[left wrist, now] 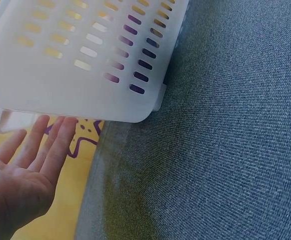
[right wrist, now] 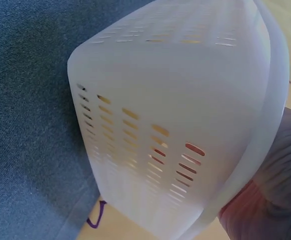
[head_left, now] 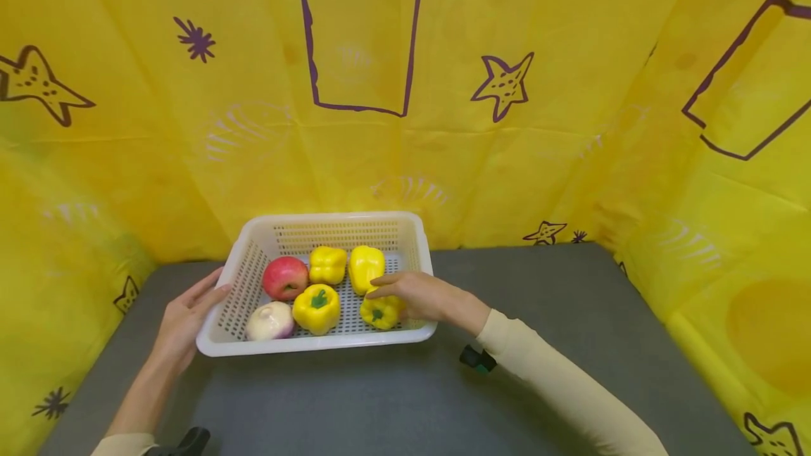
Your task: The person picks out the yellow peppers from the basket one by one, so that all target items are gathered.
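A gray table [head_left: 570, 294] stands by yellow cloth walls [head_left: 570, 160] with purple stars. On it, a white basket [head_left: 317, 345] full of holes has a yellow pepper [head_left: 379, 315] with a green stem in its near right corner. The right hand [head_left: 421, 294] touches that pepper; I can't tell if it grips. Only the left wrist view shows the left hand's [head_left: 182, 319] palm, fingers loosely straight, holding nothing, beside the basket.

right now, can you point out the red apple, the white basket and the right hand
Red apple [head_left: 284, 277]: head view, on the middle of its red skin.
White basket [head_left: 317, 345]: head view, on the rim nearest the person.
Right hand [head_left: 421, 294]: head view, on the back of the hand.
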A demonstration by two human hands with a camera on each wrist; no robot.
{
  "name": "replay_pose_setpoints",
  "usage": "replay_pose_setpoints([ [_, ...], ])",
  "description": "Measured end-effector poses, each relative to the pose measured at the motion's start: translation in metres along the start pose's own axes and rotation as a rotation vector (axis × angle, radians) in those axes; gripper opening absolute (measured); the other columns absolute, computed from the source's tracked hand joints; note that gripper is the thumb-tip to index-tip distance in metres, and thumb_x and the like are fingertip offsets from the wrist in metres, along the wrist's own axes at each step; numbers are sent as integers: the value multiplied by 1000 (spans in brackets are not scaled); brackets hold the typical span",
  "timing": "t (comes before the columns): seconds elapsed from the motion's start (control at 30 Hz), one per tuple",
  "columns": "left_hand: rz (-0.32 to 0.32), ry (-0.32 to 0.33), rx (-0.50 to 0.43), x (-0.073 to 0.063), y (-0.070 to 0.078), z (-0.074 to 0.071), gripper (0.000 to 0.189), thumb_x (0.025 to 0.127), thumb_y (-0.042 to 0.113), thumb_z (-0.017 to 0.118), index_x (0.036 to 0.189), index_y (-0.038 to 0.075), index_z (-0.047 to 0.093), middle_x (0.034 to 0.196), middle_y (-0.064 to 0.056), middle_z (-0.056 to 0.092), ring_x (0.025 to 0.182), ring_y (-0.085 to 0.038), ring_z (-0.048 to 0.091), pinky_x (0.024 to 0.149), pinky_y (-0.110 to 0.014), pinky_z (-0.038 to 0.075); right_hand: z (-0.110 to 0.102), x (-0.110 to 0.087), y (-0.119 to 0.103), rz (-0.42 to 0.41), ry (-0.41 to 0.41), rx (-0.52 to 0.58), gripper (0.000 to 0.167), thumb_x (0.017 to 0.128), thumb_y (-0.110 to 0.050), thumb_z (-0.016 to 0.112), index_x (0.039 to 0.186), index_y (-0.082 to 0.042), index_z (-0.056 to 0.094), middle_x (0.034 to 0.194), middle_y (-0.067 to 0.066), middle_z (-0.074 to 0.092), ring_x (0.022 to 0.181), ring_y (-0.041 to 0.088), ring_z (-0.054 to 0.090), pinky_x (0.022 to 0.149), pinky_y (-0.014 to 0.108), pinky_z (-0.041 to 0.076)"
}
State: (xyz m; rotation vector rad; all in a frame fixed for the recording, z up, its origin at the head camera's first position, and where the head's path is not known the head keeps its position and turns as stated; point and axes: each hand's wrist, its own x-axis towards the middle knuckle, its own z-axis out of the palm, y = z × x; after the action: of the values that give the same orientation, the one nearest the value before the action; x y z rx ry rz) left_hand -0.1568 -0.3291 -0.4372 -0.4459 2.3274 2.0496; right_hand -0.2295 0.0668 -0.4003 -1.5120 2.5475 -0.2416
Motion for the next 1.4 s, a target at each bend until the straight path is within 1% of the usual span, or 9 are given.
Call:
replay_pose_setpoints([
  [0.13, -6, 4, 24, 2, -1, 1, 78, 93, 44, 65, 155, 14, 29, 97, 29, 62, 84, -2, 67, 68, -30, 58, -1, -3, 1, 16, 11, 36, 64, 80, -6, 81, 138, -19, 58, 147, 4, 48, 136, 21, 44, 107, 35, 40],
  [0.27, -13, 7, 28, 2, -2, 2, 79, 93, 45, 64, 155, 14, 28, 96, 29, 61, 84, -1, 67, 68, -30, 58, -5, -6, 4, 1, 61, 58, 62, 80, -7, 81, 137, -16, 59, 146, 4, 50, 136, 20, 44, 108, 33, 39],
  [0.37, -14, 4, 4, 1, -1, 1, 78, 93, 44, 65, 155, 14, 29, 96, 28, 63, 83, -2, 67, 68, -30, 58, -9, -8, 6, -6, 91, 76, 62, 80, -9, 82, 137, -15, 58, 145, 3, 51, 136, 19, 44, 107, 32, 40],
  [0.57, -23, 8, -30, -1, 0, 1, 77, 91, 43, 67, 155, 16, 32, 94, 27, 64, 82, -2, 67, 67, -29, 58, -14, -13, 7, 8, 99, 145, 63, 80, -8, 81, 138, -11, 56, 145, 7, 50, 137, 23, 43, 106, 35, 41],
  [0.87, -30, 14, -24, -2, -1, 2, 78, 90, 45, 67, 154, 17, 32, 93, 27, 64, 82, -3, 68, 67, -31, 58, -15, -17, 6, 3, 127, 148, 63, 80, -6, 81, 138, -10, 56, 146, 11, 48, 136, 25, 44, 105, 37, 43],
  [1.03, -42, 9, -29, -1, -1, 1, 78, 91, 45, 67, 155, 17, 31, 93, 27, 65, 82, -3, 68, 67, -31, 58, -19, -20, 6, 10, 160, 171, 63, 80, -6, 81, 138, -10, 56, 147, 12, 47, 136, 25, 44, 105, 37, 43],
  [1.1, -43, 11, -12, -1, -1, 1, 79, 91, 46, 67, 155, 17, 31, 93, 27, 64, 82, -3, 67, 68, -31, 58, -21, -22, 8, 10, 180, 180, 63, 80, -7, 81, 138, -9, 57, 147, 13, 46, 135, 26, 44, 104, 37, 43],
  [1.2, -46, 20, 11, 0, -1, 2, 80, 91, 46, 66, 155, 16, 30, 92, 28, 63, 82, -3, 67, 68, -31, 58, -24, -24, 10, 6, 217, 207, 65, 79, -9, 83, 138, -8, 57, 147, 14, 47, 132, 26, 48, 101, 37, 47],
  [1.4, -49, 23, -8, 1, -1, 1, 79, 91, 45, 67, 155, 16, 30, 91, 27, 63, 81, -3, 67, 67, -31, 58, -26, -28, 15, -3, 264, 272, 64, 79, -13, 82, 138, -6, 56, 146, 13, 48, 124, 26, 56, 91, 37, 53],
])
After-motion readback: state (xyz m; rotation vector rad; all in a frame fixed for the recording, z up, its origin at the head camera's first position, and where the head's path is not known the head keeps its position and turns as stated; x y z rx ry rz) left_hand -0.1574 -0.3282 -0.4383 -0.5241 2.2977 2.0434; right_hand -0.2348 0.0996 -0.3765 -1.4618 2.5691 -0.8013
